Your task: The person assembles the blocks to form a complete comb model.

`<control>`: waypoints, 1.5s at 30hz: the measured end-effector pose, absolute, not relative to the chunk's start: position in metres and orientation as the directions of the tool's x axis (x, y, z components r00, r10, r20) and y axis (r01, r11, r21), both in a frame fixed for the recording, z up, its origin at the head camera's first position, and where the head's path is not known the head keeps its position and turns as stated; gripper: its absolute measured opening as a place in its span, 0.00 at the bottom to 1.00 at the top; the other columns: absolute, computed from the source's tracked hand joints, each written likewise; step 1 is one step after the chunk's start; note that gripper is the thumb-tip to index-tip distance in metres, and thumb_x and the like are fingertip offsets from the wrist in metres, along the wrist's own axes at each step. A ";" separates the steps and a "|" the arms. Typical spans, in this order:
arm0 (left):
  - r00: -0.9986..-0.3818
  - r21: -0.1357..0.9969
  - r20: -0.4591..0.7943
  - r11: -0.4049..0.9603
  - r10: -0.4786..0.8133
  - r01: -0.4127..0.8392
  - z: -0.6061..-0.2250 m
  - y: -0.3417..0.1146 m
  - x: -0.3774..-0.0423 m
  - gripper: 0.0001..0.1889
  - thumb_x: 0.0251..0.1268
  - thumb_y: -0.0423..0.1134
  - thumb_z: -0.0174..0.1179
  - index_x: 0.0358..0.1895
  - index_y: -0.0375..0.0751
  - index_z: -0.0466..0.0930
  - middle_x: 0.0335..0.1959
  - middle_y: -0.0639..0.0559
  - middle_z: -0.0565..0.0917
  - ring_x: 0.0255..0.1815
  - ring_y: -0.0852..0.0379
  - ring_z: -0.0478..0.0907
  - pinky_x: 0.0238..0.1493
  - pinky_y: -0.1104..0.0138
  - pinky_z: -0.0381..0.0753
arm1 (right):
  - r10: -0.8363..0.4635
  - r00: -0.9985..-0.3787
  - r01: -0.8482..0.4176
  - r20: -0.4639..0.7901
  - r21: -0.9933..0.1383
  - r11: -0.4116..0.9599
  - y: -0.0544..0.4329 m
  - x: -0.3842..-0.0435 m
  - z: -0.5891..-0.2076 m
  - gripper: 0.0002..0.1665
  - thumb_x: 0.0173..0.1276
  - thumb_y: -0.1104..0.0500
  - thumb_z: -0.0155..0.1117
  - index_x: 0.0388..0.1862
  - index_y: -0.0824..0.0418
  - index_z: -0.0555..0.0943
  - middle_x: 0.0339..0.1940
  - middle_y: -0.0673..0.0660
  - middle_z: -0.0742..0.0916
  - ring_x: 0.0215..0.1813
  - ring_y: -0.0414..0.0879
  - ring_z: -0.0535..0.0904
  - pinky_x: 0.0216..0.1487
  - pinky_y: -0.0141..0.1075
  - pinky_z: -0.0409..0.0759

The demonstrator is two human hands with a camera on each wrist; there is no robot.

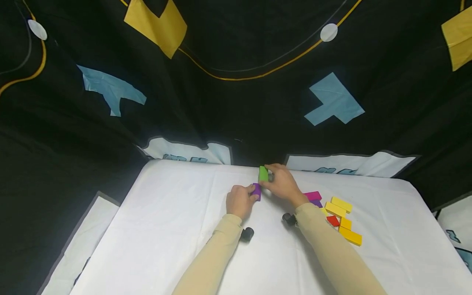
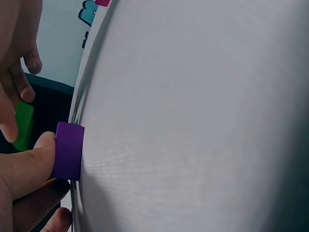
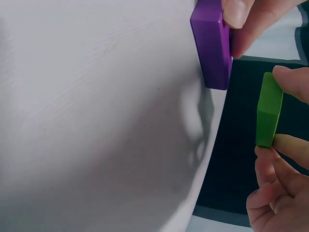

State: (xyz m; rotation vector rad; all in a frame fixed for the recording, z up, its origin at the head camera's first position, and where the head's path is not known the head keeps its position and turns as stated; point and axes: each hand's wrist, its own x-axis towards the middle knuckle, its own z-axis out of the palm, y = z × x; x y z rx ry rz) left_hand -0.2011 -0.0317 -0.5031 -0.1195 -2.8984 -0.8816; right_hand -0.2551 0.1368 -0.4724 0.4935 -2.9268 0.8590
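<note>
Near the back of the white table, my left hand (image 1: 239,200) pinches a purple block (image 1: 257,192) between thumb and fingers. In the left wrist view this purple block (image 2: 68,151) appears to stand on the tabletop. My right hand (image 1: 283,182) holds a green block (image 1: 263,174) by its two ends, just beyond the purple one. The right wrist view shows the green block (image 3: 269,110) raised off the table and apart from the purple block (image 3: 211,46). Part of the green block is hidden by fingers in the left wrist view.
Right of my right forearm lie a magenta block (image 1: 312,196), another purple block (image 1: 316,203), a red block (image 1: 333,221) and several yellow blocks (image 1: 350,236). My sleeve partly covers this group. A dark curtain (image 1: 236,119) hangs behind the table's back edge.
</note>
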 end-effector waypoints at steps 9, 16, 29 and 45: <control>-0.992 0.571 0.122 0.815 0.033 0.098 -0.505 -0.031 -0.202 0.22 0.60 0.47 0.71 0.58 0.51 0.84 0.50 0.41 0.87 0.49 0.40 0.82 0.46 0.52 0.81 | -0.293 -0.951 -0.302 0.100 -0.509 0.806 0.127 -0.265 -0.475 0.41 0.61 0.47 0.71 0.68 0.69 0.75 0.66 0.68 0.79 0.70 0.65 0.70 0.72 0.56 0.68; -0.991 0.576 0.129 0.812 0.023 0.094 -0.506 -0.032 -0.201 0.22 0.59 0.47 0.72 0.57 0.51 0.85 0.50 0.42 0.87 0.49 0.39 0.82 0.46 0.50 0.81 | -0.272 -0.961 -0.254 0.041 -0.518 0.817 0.123 -0.273 -0.480 0.42 0.61 0.46 0.70 0.68 0.69 0.74 0.66 0.69 0.78 0.70 0.65 0.70 0.72 0.56 0.67; -0.990 0.601 0.138 0.792 0.028 0.106 -0.506 -0.031 -0.201 0.21 0.59 0.46 0.72 0.57 0.49 0.85 0.50 0.42 0.87 0.51 0.40 0.83 0.50 0.50 0.81 | -0.304 -0.953 -0.267 0.005 -0.494 0.827 0.122 -0.278 -0.487 0.42 0.61 0.47 0.71 0.68 0.70 0.75 0.65 0.69 0.80 0.68 0.65 0.72 0.71 0.55 0.69; -0.990 0.587 0.142 0.803 0.022 0.102 -0.505 -0.032 -0.201 0.21 0.60 0.46 0.72 0.57 0.48 0.85 0.51 0.41 0.87 0.51 0.38 0.82 0.50 0.49 0.81 | -0.314 -0.949 -0.264 -0.013 -0.507 0.820 0.126 -0.282 -0.497 0.36 0.68 0.48 0.65 0.70 0.66 0.74 0.67 0.67 0.78 0.71 0.63 0.70 0.74 0.54 0.64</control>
